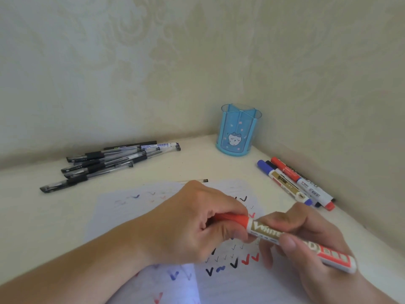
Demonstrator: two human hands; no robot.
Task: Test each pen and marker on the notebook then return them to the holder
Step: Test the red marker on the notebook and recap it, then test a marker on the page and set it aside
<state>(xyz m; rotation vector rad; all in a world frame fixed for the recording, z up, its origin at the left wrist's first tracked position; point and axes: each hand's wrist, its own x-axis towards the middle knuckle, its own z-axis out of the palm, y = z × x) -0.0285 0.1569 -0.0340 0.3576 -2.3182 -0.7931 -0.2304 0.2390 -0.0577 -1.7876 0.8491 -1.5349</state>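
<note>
Over the open notebook (pixel 122 207), both hands hold one red whiteboard marker (pixel 267 232). My left hand (pixel 197 222) grips its red cap (pixel 234 221). My right hand (pixel 311 235) pinches the white barrel. The cap sits on the marker. Several tick marks in black, blue and red cover the notebook pages. The blue pen holder (pixel 237 130) stands in the back corner with nothing visible inside.
Several black gel pens (pixel 105 163) lie in a loose pile at the back left. Several markers (pixel 293 181) with blue, black and red caps lie along the right wall. A thin pen (pixel 197 181) pokes out behind my left hand. Walls close the back and right sides.
</note>
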